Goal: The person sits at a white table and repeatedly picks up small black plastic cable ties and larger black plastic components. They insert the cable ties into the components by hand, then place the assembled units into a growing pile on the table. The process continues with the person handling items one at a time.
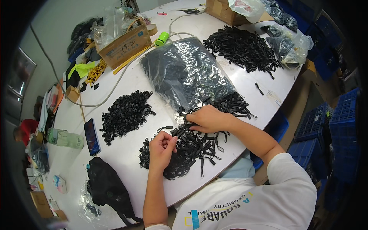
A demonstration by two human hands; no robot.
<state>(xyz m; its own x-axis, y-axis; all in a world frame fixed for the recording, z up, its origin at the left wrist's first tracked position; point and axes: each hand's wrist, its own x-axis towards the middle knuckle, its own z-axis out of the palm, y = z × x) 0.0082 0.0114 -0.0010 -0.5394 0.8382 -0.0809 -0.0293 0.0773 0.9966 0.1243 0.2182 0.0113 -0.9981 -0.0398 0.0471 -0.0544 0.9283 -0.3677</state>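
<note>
My left hand (163, 148) is closed in a pinch over the near pile of small black plastic pieces (180, 163); whatever lies between its fingertips is too small to make out. My right hand (207, 119) has its fingers bent closed on a black zipper pull at the lower edge of the plastic bag. Black zipper pulls with cord loops (209, 147) lie under and beside both hands, and more of them (234, 104) spread just beyond my right wrist. One single pull (165, 127) rests above my left hand.
A large clear bag of black goods (184, 73) lies mid-table. Black ring-shaped pieces (124, 115) are heaped to the left, black pulls (241, 50) at the far right. A phone (91, 137), green bottle (67, 138), black pouch (109, 188) and cardboard box (124, 44) sit leftward.
</note>
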